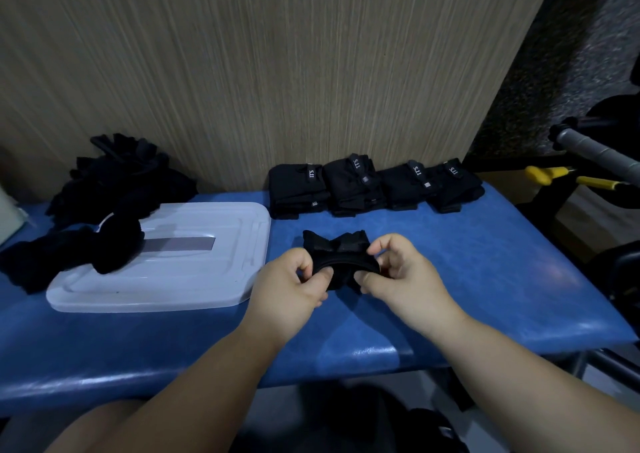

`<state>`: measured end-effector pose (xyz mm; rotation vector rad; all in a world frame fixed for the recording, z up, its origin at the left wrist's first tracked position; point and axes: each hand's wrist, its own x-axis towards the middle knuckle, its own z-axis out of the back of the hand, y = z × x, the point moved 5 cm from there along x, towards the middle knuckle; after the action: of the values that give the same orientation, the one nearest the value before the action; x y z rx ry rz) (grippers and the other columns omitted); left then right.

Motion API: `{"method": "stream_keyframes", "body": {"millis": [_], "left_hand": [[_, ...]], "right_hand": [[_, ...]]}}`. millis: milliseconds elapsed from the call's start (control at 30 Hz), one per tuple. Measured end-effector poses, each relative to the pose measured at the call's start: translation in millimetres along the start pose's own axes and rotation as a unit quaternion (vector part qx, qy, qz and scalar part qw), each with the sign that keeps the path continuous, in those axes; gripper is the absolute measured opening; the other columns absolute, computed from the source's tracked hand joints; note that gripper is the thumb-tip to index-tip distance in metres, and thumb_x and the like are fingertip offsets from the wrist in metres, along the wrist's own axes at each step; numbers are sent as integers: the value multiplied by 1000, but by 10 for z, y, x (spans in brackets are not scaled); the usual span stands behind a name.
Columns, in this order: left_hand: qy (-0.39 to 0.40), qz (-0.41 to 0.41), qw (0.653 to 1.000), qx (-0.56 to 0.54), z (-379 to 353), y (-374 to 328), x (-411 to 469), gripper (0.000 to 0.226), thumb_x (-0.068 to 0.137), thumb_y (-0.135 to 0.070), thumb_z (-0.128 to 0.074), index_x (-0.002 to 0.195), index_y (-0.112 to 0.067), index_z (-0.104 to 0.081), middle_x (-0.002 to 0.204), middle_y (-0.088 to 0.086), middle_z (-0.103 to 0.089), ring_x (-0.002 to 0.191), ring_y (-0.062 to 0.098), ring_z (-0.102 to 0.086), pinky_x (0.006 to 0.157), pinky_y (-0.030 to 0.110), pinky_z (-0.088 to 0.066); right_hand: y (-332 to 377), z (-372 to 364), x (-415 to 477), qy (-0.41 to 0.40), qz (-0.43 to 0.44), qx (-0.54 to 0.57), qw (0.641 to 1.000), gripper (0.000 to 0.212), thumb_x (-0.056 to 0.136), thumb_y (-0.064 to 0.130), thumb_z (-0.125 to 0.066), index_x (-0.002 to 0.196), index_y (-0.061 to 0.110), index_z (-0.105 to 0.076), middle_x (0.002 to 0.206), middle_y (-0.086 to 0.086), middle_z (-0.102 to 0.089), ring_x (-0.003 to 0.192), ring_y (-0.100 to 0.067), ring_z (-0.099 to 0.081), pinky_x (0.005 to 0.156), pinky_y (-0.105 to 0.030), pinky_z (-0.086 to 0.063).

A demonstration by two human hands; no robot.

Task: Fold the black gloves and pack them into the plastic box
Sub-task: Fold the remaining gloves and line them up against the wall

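Pinching the black glove (337, 247) at both ends with left hand (289, 281) and right hand (403, 276), seemingly light, limp, best gripped along its fold

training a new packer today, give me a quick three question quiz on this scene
1. True or false: the left hand and right hand both pinch the same black glove.
2. How many folded bundles sit along the wall?
3. What lies on the white plastic lid? A) a loose glove B) scissors C) a bottle
Key: 1 true; 2 four; 3 A.
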<state>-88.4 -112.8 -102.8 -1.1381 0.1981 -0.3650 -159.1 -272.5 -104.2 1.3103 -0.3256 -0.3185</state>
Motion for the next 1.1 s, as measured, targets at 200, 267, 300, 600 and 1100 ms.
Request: {"method": "stream_keyframes", "body": {"millis": [200, 267, 300, 600, 1100], "left_hand": [[36, -7, 995, 97, -27, 39, -6, 34, 83, -29, -63, 62, -20, -38, 61, 12, -59, 77, 32, -68, 61, 49, -50], [68, 9, 995, 77, -57, 29, -14, 31, 79, -39, -65, 64, -25, -42, 65, 9, -63, 78, 28, -69, 65, 47, -53], [80, 21, 996, 41, -59, 16, -16, 30, 79, -45, -66, 69, -25, -46, 71, 7, -67, 77, 24, -71, 68, 46, -57], [4, 188, 955, -230, 32, 268, 146, 45, 84, -19, -72, 120, -4, -50, 107, 16, -69, 91, 26, -71, 81, 46, -58], [34, 121, 909, -398, -58, 9, 13, 51, 97, 0, -46, 132, -36, -42, 122, -8, -61, 102, 12, -63, 69, 28, -54]], "right_hand": [[105, 56, -29, -48, 61, -165, 983, 26, 77, 0, -61, 78, 24, -51, 53, 12, -38, 51, -6, -36, 53, -19, -36], [156, 81, -28, -63, 81, -180, 978, 29, 75, -4, -58, 73, 24, -51, 55, 11, -36, 53, -5, -36, 52, -15, -34], [172, 93, -23, -65, 86, -178, 978, 32, 75, -5, -58, 71, 25, -52, 59, 9, -37, 55, -4, -37, 54, -13, -34], [103, -80, -68, 135, 115, -142, 974, 35, 69, -1, -57, 74, 33, -62, 70, 19, -44, 66, -2, -44, 65, -15, -39], [5, -66, -34, 66, -108, 71, 989, 32, 80, 24, -74, 108, 18, -62, 101, -5, -73, 91, -18, -71, 83, -32, -56]]}}
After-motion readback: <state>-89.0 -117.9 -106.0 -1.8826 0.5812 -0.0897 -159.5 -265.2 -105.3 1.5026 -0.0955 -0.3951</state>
